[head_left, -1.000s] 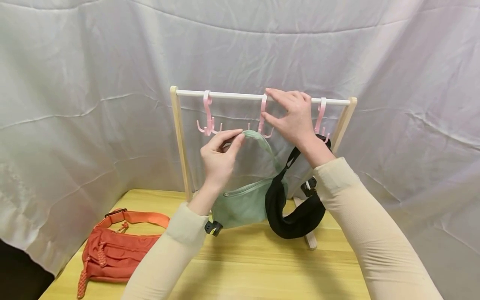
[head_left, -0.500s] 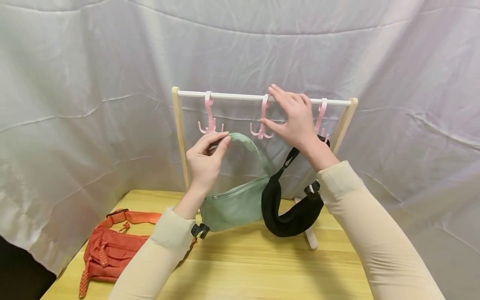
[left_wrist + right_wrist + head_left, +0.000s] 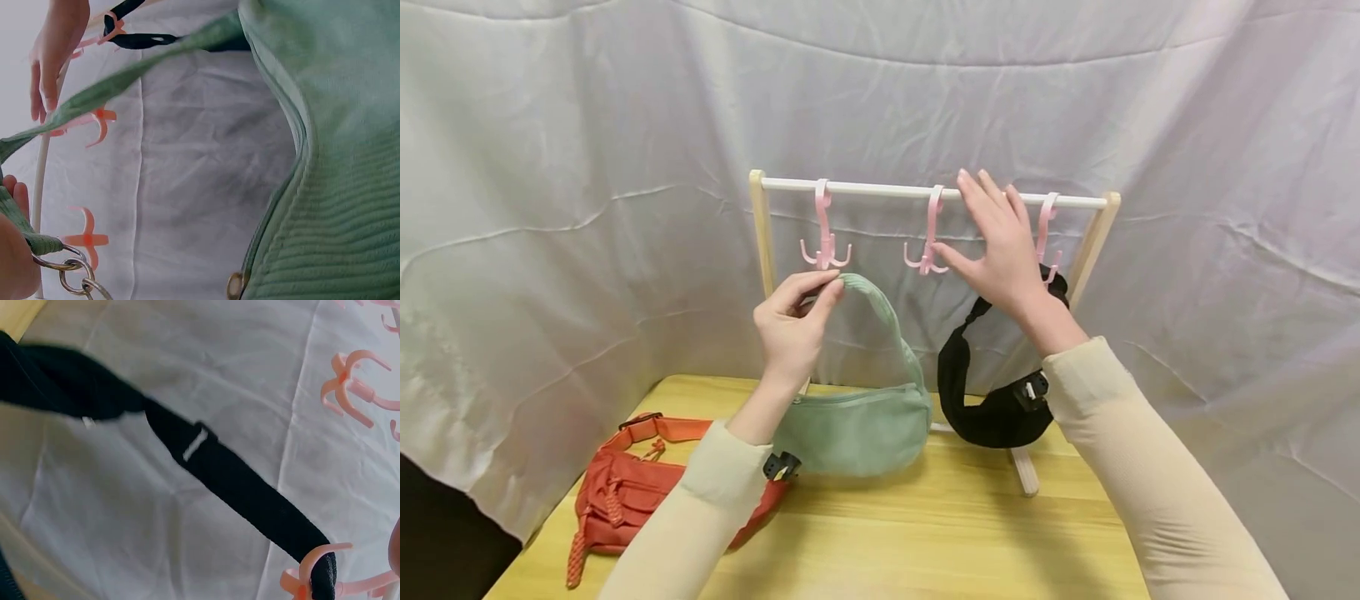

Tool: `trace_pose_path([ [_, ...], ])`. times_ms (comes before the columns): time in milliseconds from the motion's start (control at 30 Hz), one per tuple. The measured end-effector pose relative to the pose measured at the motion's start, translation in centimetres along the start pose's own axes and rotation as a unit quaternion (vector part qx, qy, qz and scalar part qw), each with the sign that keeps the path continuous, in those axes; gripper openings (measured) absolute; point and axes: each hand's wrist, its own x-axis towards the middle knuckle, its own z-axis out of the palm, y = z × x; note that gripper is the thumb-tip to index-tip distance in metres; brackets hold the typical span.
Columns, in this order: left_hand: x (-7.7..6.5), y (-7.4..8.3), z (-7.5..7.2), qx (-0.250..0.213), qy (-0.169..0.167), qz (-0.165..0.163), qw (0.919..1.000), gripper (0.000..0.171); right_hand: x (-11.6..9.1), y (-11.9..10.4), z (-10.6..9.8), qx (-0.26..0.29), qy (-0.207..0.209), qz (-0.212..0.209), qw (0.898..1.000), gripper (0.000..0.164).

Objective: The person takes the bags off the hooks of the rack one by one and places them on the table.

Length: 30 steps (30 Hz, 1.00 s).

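The left hand (image 3: 790,329) pinches the strap (image 3: 883,310) of a pale green fabric bag (image 3: 853,435), which hangs below that hand. The right hand (image 3: 1006,250), fingers spread, is beside the middle pink plastic hook (image 3: 932,221); a curved black fabric bag (image 3: 961,396) hangs below that hand. A red fabric bag (image 3: 632,492) lies below and left of the left hand.

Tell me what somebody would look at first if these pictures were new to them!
Probably the pale green bag, near the middle of the head view, held up by its strap in the left hand. Next might be the bright red bag on the yellow table at lower left, or the black bag hanging from the rightmost pink hook.
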Motion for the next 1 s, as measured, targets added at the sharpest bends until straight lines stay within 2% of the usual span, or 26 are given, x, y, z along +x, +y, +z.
trace_pose_path([
  [233,-0.2,0.3,0.0,-0.002,-0.002,0.003,1.0,0.016,-2.4,-0.1,0.1,0.036,0.05,-0.024,0.998,0.083],
  [567,-0.6,0.4,0.2,-0.01,-0.002,0.002,0.9999,0.016,-7.9,-0.8,1.2,0.072,0.103,-0.042,0.991,0.068],
  [767,-0.9,0.3,-0.1,-0.012,-0.001,0.005,0.9999,0.017,-11.3,-1.5,2.3,0.095,0.105,-0.032,0.989,0.066],
  [1000,-1.0,0.2,-0.3,-0.007,-0.001,0.009,0.9999,0.014,-14.5,-2.5,3.3,0.103,0.107,-0.033,0.988,0.064],
])
